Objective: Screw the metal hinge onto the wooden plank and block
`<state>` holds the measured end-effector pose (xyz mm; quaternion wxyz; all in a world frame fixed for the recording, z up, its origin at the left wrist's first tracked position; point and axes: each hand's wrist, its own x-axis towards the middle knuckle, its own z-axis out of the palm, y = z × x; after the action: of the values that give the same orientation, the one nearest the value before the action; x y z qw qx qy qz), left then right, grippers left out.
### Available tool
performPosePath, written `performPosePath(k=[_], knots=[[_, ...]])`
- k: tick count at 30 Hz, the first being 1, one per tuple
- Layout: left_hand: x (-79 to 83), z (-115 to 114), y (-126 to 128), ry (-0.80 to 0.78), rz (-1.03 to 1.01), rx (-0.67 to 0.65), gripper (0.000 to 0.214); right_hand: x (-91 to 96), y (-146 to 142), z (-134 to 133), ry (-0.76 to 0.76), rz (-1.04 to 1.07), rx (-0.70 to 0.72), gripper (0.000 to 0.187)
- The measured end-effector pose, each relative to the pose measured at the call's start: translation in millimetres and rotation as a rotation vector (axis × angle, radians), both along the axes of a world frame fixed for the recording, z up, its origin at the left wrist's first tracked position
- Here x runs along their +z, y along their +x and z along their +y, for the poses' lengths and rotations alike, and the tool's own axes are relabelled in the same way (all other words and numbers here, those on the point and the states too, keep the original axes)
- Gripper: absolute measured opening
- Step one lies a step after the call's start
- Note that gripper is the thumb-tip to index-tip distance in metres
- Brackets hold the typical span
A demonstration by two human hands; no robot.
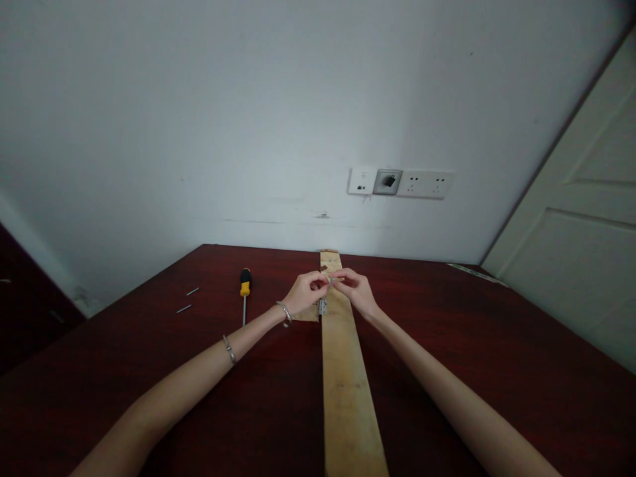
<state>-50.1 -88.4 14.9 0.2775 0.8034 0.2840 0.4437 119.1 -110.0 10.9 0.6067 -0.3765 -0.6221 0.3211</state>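
My left hand (pixel 303 293) and my right hand (pixel 358 291) meet over the far part of a long wooden plank (pixel 348 391). Both are closed in a pinch, thumb against fingers, with the fingertips almost touching. Whatever sits between them is too small to make out. Just below my left fingers, a small metal hinge (pixel 322 307) lies at the plank's left edge. A shorter piece of wood (pixel 305 314) juts out to the left there, partly covered by my left hand and wrist.
Left of my hands lies a screwdriver (pixel 245 285) with a yellow and black handle. Two thin metal screws or nails (pixel 184 308) rest farther left on the dark red table (pixel 447 344). Behind stands a white wall with sockets (pixel 422 184); a pale panelled door (pixel 591 218) is at right.
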Motion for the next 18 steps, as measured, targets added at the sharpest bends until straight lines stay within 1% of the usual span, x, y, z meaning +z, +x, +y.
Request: performPosePath(k=[5, 11, 15, 18], knots=[[-0.4, 1, -2, -0.02, 0.0, 0.009, 0.009, -6.1, -1, 3, -0.003, -0.024, 0.015, 0.015], [-1.9, 3, -5, -0.044, 0.044, -0.013, 0.011, -9.8, 0, 6, -0.023, -0.07, 0.017, 0.018], [3.9, 11, -11, -0.187, 0.055, -0.051, 0.021, -15.2, 4, 8, -0.087, -0.141, 0.04, 0.021], [11.3, 18, -18, -0.315, -0.006, -0.026, 0.025, -19.4, 6, 8, -0.143, -0.219, 0.095, 0.019]])
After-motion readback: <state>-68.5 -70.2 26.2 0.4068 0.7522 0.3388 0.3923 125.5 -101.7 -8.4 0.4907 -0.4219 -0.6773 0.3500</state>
